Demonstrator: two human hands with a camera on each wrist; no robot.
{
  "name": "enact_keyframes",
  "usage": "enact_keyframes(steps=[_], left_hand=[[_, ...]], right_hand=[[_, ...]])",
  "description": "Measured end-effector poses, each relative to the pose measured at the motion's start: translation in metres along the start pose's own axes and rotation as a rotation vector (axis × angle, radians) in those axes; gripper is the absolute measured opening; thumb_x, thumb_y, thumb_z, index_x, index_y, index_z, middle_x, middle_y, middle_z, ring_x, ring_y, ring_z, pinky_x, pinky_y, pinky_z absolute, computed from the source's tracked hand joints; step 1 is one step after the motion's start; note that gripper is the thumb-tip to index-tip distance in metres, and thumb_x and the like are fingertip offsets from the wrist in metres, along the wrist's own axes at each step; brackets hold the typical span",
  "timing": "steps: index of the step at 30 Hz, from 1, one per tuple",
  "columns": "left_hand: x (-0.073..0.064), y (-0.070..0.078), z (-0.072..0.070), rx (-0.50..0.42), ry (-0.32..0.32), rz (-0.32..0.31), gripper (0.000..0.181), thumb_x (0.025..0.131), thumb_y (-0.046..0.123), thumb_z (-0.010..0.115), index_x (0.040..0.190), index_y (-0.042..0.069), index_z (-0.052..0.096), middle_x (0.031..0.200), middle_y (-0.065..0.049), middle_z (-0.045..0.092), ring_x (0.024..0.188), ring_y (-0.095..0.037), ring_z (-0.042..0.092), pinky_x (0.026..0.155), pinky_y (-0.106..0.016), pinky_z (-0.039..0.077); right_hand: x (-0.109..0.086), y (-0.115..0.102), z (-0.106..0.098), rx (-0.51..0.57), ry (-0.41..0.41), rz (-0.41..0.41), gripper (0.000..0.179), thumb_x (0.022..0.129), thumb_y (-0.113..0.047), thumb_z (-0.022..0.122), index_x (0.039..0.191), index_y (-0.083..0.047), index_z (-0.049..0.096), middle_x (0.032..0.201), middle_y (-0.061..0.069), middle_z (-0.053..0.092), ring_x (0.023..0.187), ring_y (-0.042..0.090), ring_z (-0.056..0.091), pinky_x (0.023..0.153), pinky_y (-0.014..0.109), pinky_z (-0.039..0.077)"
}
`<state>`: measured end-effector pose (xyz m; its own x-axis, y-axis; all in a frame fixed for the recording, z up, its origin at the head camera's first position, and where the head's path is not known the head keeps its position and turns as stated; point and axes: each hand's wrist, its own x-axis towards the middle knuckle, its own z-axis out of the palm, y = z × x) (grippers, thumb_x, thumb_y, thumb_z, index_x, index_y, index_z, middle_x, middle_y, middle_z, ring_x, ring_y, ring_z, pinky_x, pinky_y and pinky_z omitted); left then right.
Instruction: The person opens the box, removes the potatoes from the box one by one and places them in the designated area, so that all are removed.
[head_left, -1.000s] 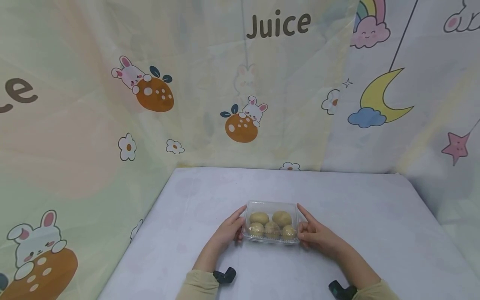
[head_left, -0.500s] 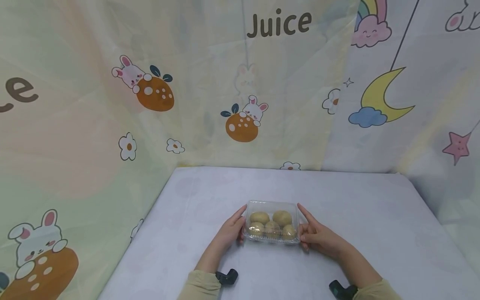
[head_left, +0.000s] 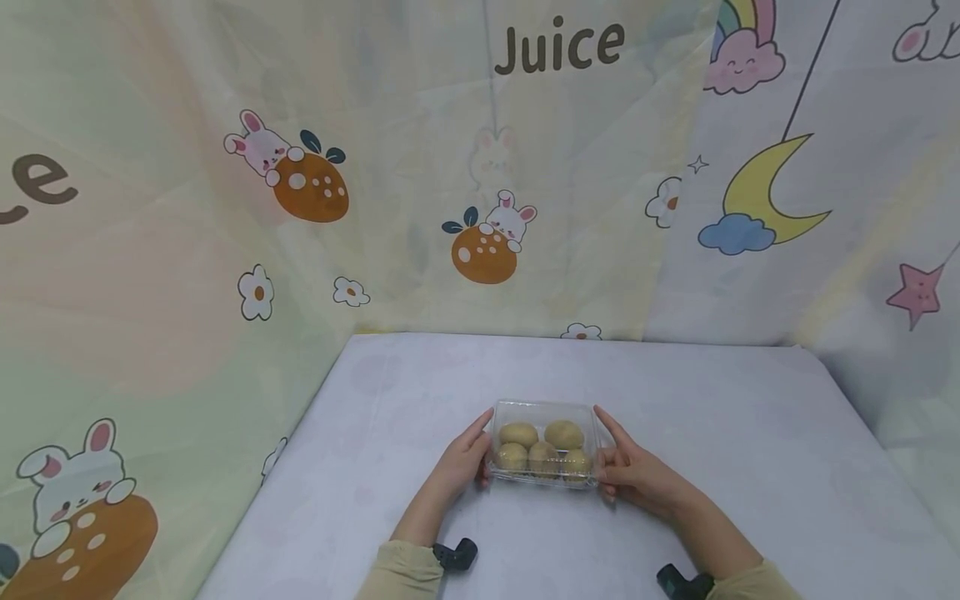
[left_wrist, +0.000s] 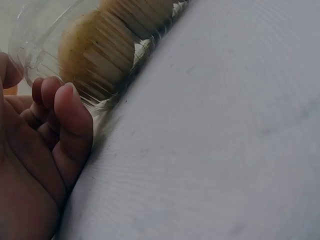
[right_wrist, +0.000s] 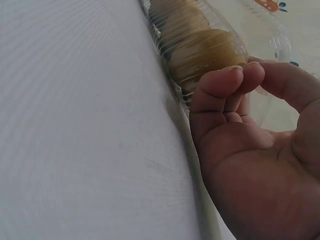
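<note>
A clear plastic clamshell box (head_left: 546, 411) sits low in the middle of the head view, with several yellowish-brown potatoes (head_left: 564, 434) inside. At its left end my left hand (head_left: 455, 462) holds the side, index finger stretched along it toward the back corner. My right hand (head_left: 641, 475) grips the opposite end, index finger likewise pointing to the far corner and the other fingers bent. Curled fingertips (left_wrist: 72, 102) meet the ribbed wall in the left wrist view. In the right wrist view, fingertips (right_wrist: 224, 81) press at the box's rim beside a potato (right_wrist: 207, 56).
The box is over a table with a pale cloth (head_left: 420, 375). A printed curtain (head_left: 405, 167) with rabbits and flowers rises behind the table and along its sides. Black wrist devices (head_left: 456, 554) are strapped above both hands.
Both hands keep their places at the box's ends. The box has shifted very slightly, and the shine along its front has changed.
</note>
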<state>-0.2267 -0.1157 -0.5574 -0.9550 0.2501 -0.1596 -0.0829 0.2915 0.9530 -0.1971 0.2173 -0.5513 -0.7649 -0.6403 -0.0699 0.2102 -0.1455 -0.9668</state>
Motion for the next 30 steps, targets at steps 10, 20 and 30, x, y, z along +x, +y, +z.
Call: enact_keyframes(steps=[10,20,30], left_hand=[[0.001,-0.001,0.0,-0.032,-0.004,-0.01,0.046,0.104,0.043,0.043,0.15,0.04,0.039,0.073,-0.003,0.054,0.056,-0.017,0.055,0.054,-0.033,0.056],[0.001,-0.002,0.0,-0.03,-0.001,-0.023,0.048,0.103,0.045,0.042,0.151,0.04,0.038,0.073,-0.002,0.055,0.057,-0.017,0.056,0.054,-0.033,0.056],[0.002,0.0,0.0,-0.061,0.002,-0.037,0.048,0.103,0.047,0.043,0.15,0.041,0.038,0.068,-0.003,0.054,0.056,-0.017,0.055,0.055,-0.034,0.057]], right_hand=[[-0.001,-0.005,0.0,-0.257,0.128,0.016,0.099,0.094,-0.002,0.061,0.158,-0.033,-0.007,0.091,0.002,0.055,0.068,0.008,0.054,0.06,0.025,0.052],[-0.003,-0.017,0.0,-0.835,0.388,-0.238,0.062,0.09,-0.009,0.071,0.146,-0.014,0.046,0.09,-0.001,0.059,0.074,0.008,0.055,0.06,0.022,0.05],[-0.005,-0.017,0.0,-0.866,0.354,-0.294,0.038,0.092,-0.016,0.069,0.13,-0.012,0.064,0.094,-0.002,0.063,0.082,0.006,0.058,0.069,0.022,0.054]])
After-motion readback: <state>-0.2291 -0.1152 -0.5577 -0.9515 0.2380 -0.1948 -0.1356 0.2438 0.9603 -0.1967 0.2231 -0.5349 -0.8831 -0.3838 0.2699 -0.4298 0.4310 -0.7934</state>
